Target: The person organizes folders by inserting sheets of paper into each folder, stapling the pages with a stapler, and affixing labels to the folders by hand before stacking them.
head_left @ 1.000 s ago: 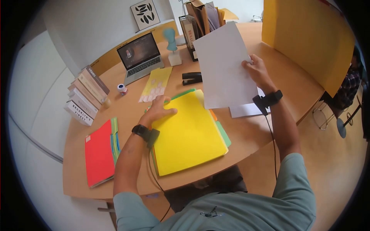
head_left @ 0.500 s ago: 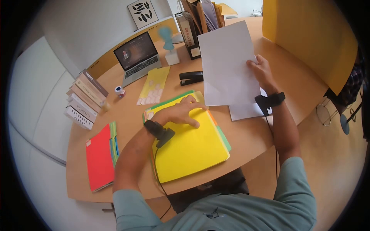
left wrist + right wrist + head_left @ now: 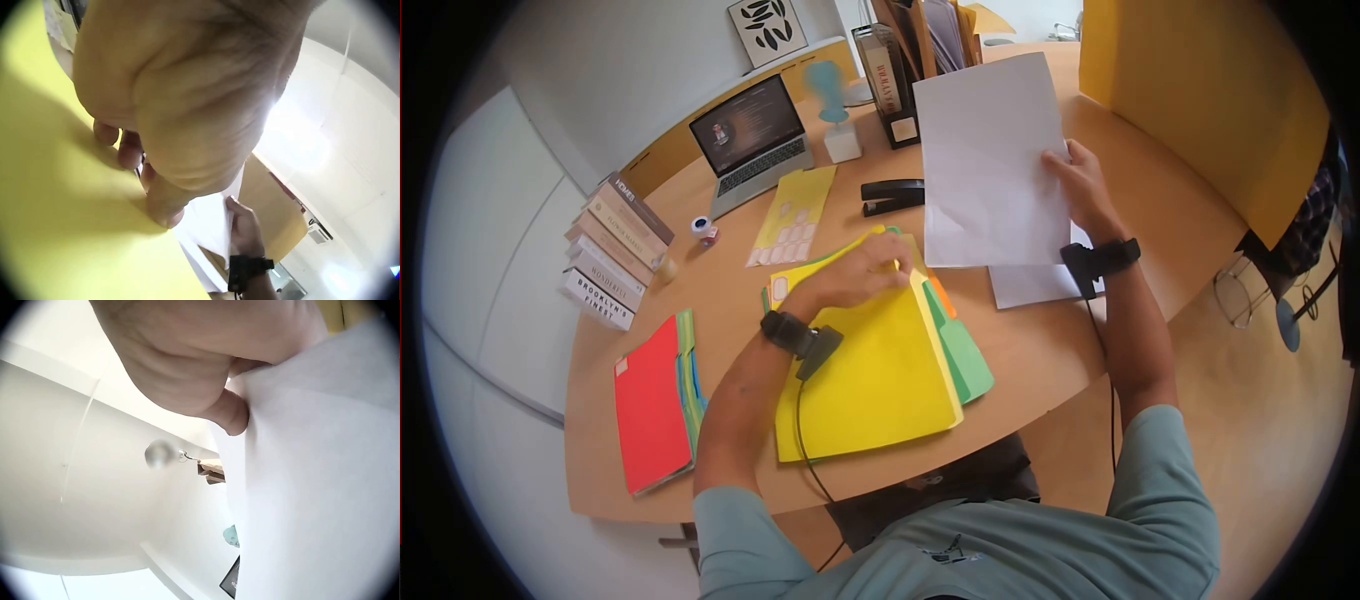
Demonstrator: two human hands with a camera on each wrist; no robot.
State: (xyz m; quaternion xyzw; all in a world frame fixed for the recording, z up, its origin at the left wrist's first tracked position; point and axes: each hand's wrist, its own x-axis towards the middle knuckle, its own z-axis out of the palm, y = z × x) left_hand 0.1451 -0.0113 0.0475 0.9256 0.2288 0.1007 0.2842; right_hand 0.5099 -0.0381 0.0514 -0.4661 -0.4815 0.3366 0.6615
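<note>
My left hand (image 3: 860,272) pinches the upper right edge of a yellow folder (image 3: 870,375), which lies on top of a stack. Seen from the left wrist, the thumb (image 3: 164,209) is on the yellow cover and the other fingertips are at its edge. A green folder (image 3: 968,370) and an orange edge stick out beneath it on the right. My right hand (image 3: 1084,188) holds white paper (image 3: 995,160) up by its right edge, thumb on the near face. Below it, more white paper (image 3: 1022,290) lies on the table.
A red folder (image 3: 650,410) lies on the left, below a row of books (image 3: 615,250). Toward the back are a laptop (image 3: 750,135), a yellow label sheet (image 3: 795,215), a stapler (image 3: 890,196) and a file holder (image 3: 887,85). A yellow partition (image 3: 1200,110) rises at the right.
My left hand has moved right across the yellow folder to its upper right edge. The folder has shifted left, baring more of the green one. The right hand keeps holding the paper.
</note>
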